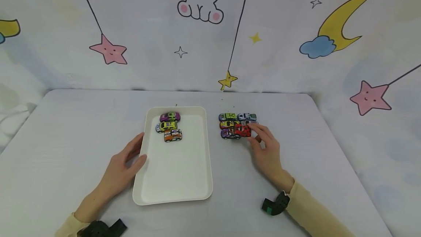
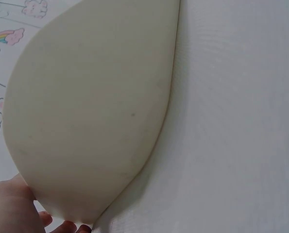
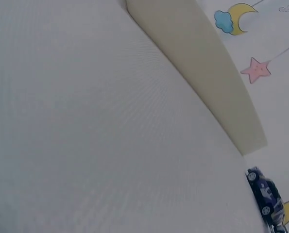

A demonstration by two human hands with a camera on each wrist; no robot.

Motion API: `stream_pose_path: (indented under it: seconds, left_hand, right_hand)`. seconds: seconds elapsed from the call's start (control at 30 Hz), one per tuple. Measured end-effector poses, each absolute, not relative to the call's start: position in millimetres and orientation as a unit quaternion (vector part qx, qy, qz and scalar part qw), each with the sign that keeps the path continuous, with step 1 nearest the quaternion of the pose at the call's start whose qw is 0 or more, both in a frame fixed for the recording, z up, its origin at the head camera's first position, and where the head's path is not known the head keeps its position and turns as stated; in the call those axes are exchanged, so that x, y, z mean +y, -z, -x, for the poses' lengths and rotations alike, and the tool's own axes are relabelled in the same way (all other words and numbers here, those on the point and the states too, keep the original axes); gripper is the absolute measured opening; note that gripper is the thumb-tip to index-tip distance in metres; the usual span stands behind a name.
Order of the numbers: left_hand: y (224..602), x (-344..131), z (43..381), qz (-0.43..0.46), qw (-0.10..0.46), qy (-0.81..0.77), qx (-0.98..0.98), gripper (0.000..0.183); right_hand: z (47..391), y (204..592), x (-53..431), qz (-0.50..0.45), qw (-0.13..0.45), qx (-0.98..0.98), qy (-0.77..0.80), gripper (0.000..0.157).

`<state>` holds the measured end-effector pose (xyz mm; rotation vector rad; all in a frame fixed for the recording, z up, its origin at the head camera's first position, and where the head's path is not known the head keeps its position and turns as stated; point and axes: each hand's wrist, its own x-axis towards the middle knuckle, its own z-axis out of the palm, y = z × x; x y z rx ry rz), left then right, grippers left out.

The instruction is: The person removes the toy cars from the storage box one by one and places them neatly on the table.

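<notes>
My left hand (image 1: 120,171) rests against the left side of a white rectangular tray (image 1: 174,178), thumb at the rim and fingers along the outer wall. In the left wrist view, fingertips (image 2: 66,227) show at the tray's far lower corner. Inside the tray, toward the back, are a purple-green toy car (image 1: 170,116), a yellow toy car (image 1: 166,126) and an orange-white toy car (image 1: 173,135). Right of the tray, my right hand (image 1: 268,154) pinches a red toy car (image 1: 242,130) between thumb and fingers. It overlaps several other toy cars there.
The group on the right includes a green toy car (image 1: 228,116), a pale blue one (image 1: 247,116), a red-yellow one (image 1: 227,124) and a purple one (image 1: 228,134). A white cloth covers the table (image 1: 296,120). Behind it hangs a printed backdrop (image 1: 148,28).
</notes>
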<state>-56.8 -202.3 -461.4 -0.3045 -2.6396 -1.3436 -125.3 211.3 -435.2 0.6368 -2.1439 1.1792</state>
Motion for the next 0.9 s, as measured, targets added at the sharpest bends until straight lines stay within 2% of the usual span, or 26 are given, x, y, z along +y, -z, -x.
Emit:
stream_pose_path:
  seconds: [0.37, 0.7, 0.9]
  left_hand:
    - [464.3, -198.6, 58.5, 0.107, 0.082, 0.460, -0.878, 0.064]
    - [464.4, -195.7, 58.7, 0.106, 0.077, 0.454, -0.881, 0.064]
    - [461.7, -201.1, 57.5, 0.099, 0.080, 0.450, -0.884, 0.064]
  right_hand:
    - [132.2, 452.2, 241.2, -0.209, 0.266, -0.839, -0.427, 0.046]
    - [132.0, 451.9, 255.7, -0.197, 0.279, -0.844, -0.412, 0.044]
    - [136.8, 455.5, 253.7, -0.159, 0.258, -0.857, -0.417, 0.042]
